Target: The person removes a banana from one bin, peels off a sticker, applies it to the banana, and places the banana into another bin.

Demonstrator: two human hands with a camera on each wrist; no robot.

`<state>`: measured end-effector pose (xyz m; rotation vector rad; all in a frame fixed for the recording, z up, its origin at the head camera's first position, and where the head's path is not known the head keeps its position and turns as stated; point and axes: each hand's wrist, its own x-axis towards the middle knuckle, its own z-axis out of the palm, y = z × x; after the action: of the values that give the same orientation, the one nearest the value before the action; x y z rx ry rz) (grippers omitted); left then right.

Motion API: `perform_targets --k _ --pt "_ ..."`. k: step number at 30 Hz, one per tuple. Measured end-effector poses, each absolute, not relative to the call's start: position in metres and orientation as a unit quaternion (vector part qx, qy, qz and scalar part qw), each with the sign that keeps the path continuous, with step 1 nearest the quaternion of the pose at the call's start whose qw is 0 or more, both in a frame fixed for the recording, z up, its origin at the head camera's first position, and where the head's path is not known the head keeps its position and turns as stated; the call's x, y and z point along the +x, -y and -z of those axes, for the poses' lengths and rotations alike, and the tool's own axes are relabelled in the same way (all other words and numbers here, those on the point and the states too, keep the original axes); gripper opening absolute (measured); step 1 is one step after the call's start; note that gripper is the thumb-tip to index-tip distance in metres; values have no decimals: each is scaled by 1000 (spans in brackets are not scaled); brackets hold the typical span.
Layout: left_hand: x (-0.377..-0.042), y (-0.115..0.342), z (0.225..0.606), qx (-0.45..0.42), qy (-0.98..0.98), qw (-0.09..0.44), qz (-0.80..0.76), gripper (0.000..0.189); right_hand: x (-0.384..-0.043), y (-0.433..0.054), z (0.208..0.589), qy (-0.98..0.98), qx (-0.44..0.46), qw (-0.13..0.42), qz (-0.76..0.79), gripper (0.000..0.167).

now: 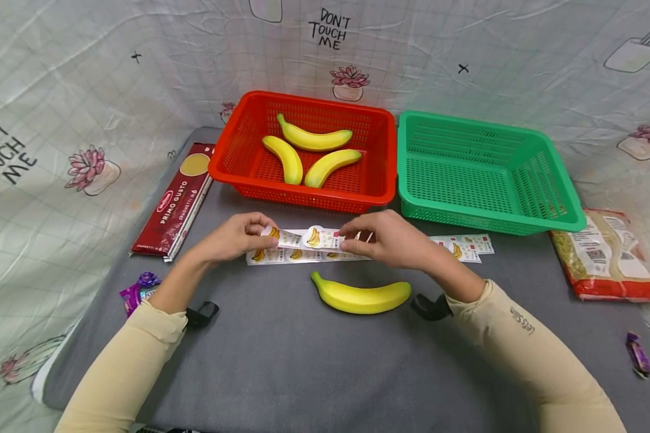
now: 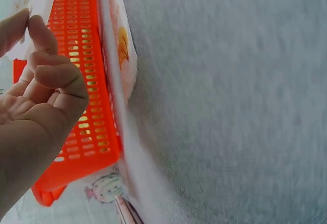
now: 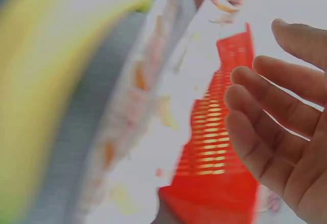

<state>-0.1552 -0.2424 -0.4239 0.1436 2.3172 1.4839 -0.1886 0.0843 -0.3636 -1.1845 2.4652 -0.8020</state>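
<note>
My left hand (image 1: 237, 236) pinches the left end of a white strip of banana stickers (image 1: 318, 237) between thumb and forefinger, its other fingers curled in the left wrist view. The strip is raised above other sticker strips (image 1: 295, 255) lying on the table. My right hand (image 1: 392, 240) is by the strip's right part; in the right wrist view its fingers (image 3: 250, 132) are loosely bent, with thumb and fingertips apart and nothing between them. A yellow banana (image 1: 364, 297) lies on the table in front of the strips.
Behind the hands stands a red basket (image 1: 303, 195) with three bananas (image 1: 316, 139). A green basket (image 1: 493, 222) adjoins it on the right. A spaghetti pack (image 1: 170, 201) lies left, a grain bag (image 1: 609, 255) right. Wrapped candies (image 1: 135, 294) are at the left; another wrapped candy (image 1: 638, 356) is far right.
</note>
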Motion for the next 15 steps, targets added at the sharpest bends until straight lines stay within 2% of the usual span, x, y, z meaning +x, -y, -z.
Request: perform_targets --k 6,11,15 --pt "-151 238 420 27 -808 182 -560 38 -209 -37 341 -860 -413 157 255 26" --pt "-147 232 418 30 -814 161 -558 38 -216 -3 350 -854 -424 179 242 27" --pt "-143 229 416 30 -817 144 -557 37 -215 10 360 -850 -435 183 235 16"
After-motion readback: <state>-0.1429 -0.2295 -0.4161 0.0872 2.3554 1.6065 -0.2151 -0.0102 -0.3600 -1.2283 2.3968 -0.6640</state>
